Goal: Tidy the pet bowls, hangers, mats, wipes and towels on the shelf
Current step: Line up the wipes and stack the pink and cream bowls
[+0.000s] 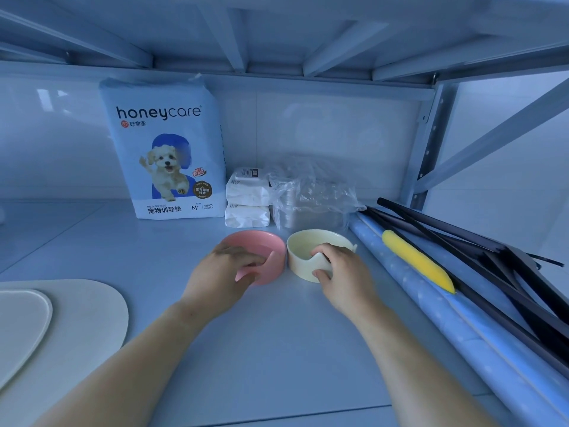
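A single head-worn view looks forward and down into a shelf (277, 349) bay, close, facing its back wall (323, 127).

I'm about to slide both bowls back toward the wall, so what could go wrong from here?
1. The clear plastic bag sits right behind the cream bowl; pushing back would likely crumple or shove it.
2. The right hand works beside the rolled blue mats and black hangers; a sideways nudge might shift that leaning pile.
3. The left hand holds the pink bowl by its rim notch only; the bowls nearly touch and may knock.
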`<action>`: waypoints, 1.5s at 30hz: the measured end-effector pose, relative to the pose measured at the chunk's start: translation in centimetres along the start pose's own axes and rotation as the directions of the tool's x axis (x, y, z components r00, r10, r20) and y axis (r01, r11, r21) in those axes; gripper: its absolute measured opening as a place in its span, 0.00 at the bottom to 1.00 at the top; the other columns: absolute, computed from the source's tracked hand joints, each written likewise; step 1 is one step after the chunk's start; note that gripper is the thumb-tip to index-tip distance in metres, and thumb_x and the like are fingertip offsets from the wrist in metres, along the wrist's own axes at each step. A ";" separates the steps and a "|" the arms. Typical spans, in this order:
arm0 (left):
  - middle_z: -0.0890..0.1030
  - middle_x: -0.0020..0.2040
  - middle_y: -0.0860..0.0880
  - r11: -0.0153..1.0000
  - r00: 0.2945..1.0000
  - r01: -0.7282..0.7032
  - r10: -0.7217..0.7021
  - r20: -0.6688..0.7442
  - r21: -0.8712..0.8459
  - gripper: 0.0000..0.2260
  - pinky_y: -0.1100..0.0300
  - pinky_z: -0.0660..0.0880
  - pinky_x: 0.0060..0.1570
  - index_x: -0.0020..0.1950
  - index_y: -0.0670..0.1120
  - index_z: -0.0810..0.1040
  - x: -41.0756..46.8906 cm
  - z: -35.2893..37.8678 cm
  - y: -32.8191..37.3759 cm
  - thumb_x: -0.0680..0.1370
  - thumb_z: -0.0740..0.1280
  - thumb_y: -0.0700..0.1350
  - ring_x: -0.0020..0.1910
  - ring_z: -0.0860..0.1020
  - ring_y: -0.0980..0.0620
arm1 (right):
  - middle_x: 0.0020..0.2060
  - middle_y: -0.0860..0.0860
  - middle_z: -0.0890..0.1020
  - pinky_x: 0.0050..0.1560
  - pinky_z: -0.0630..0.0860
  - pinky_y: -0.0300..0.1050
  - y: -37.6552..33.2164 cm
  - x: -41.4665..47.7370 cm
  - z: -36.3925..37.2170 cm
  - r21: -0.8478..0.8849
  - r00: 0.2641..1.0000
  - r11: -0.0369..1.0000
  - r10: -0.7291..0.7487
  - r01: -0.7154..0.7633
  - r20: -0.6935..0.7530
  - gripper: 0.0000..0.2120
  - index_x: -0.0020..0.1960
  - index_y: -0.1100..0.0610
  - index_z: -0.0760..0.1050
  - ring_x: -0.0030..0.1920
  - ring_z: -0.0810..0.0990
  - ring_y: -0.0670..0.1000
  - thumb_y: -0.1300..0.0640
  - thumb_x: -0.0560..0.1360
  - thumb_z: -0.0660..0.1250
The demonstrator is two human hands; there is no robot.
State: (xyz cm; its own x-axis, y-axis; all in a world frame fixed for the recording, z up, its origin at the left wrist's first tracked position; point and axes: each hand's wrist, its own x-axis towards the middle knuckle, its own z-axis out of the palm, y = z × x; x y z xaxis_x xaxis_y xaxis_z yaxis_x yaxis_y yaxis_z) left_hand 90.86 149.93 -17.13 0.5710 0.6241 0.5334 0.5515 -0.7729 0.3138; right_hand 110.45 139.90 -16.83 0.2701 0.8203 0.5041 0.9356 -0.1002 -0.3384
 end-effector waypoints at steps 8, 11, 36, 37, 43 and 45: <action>0.81 0.48 0.54 1.000 1.000 -0.014 0.014 -0.004 -0.022 0.10 0.60 0.70 0.47 0.54 0.54 0.81 0.0 0.0 -0.4 0.74 0.70 0.44 0.49 0.71 0.52 | 0.53 0.50 0.79 0.48 0.69 0.45 -0.3 -0.1 -0.2 -0.007 1.000 1.000 0.022 -0.022 0.014 0.14 0.61 0.53 0.73 0.56 0.74 0.51 0.60 0.76 0.65; 0.81 0.48 0.55 1.000 1.000 -0.017 0.017 -0.008 -0.023 0.10 0.61 0.68 0.46 0.54 0.54 0.81 -0.1 0.0 -0.3 0.74 0.69 0.44 0.47 0.67 0.55 | 0.54 0.50 0.79 0.48 0.69 0.44 -0.3 -0.1 -0.4 0.002 0.999 1.000 0.030 -0.030 0.022 0.14 0.61 0.53 0.73 0.57 0.73 0.51 0.60 0.76 0.65; 0.80 0.47 0.56 1.000 0.999 0.000 0.000 -0.033 -0.008 0.09 0.62 0.67 0.44 0.52 0.53 0.81 -0.1 0.5 -0.3 0.73 0.70 0.43 0.46 0.68 0.55 | 0.51 0.52 0.80 0.43 0.67 0.42 -0.2 0.1 0.2 0.040 0.999 0.999 0.036 -0.036 0.020 0.14 0.60 0.53 0.74 0.52 0.76 0.53 0.60 0.75 0.66; 0.80 0.47 0.56 1.000 0.999 -0.003 0.003 -0.034 -0.010 0.09 0.61 0.67 0.44 0.52 0.53 0.81 -0.1 0.5 -0.3 0.73 0.70 0.43 0.46 0.67 0.55 | 0.51 0.52 0.80 0.43 0.67 0.42 -0.1 0.1 0.2 0.040 0.999 0.999 0.033 -0.033 0.020 0.14 0.60 0.53 0.73 0.52 0.76 0.53 0.60 0.75 0.66; 0.80 0.46 0.56 1.000 0.999 -0.013 0.013 -0.039 -0.022 0.09 0.59 0.70 0.46 0.51 0.53 0.81 -0.2 0.4 -0.2 0.73 0.71 0.43 0.46 0.68 0.54 | 0.52 0.51 0.79 0.46 0.69 0.43 -0.1 0.1 0.2 0.045 0.999 0.998 0.040 -0.041 0.027 0.14 0.60 0.53 0.73 0.53 0.76 0.53 0.60 0.75 0.65; 0.80 0.46 0.56 1.000 0.999 -0.016 0.015 -0.045 -0.019 0.09 0.57 0.72 0.47 0.51 0.53 0.81 -0.2 0.5 -0.3 0.72 0.71 0.44 0.47 0.71 0.51 | 0.53 0.51 0.79 0.47 0.69 0.43 -0.1 0.0 0.3 0.048 0.999 0.998 0.038 -0.040 0.030 0.14 0.60 0.53 0.73 0.54 0.76 0.52 0.60 0.75 0.65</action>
State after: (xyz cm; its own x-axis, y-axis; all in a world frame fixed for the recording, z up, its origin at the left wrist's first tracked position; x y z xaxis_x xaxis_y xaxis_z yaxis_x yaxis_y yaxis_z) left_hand 90.85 150.04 -17.69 0.5516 0.6063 0.5728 0.5306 -0.7850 0.3199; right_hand 110.32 140.08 -16.98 0.2990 0.8323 0.4667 0.9122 -0.1058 -0.3959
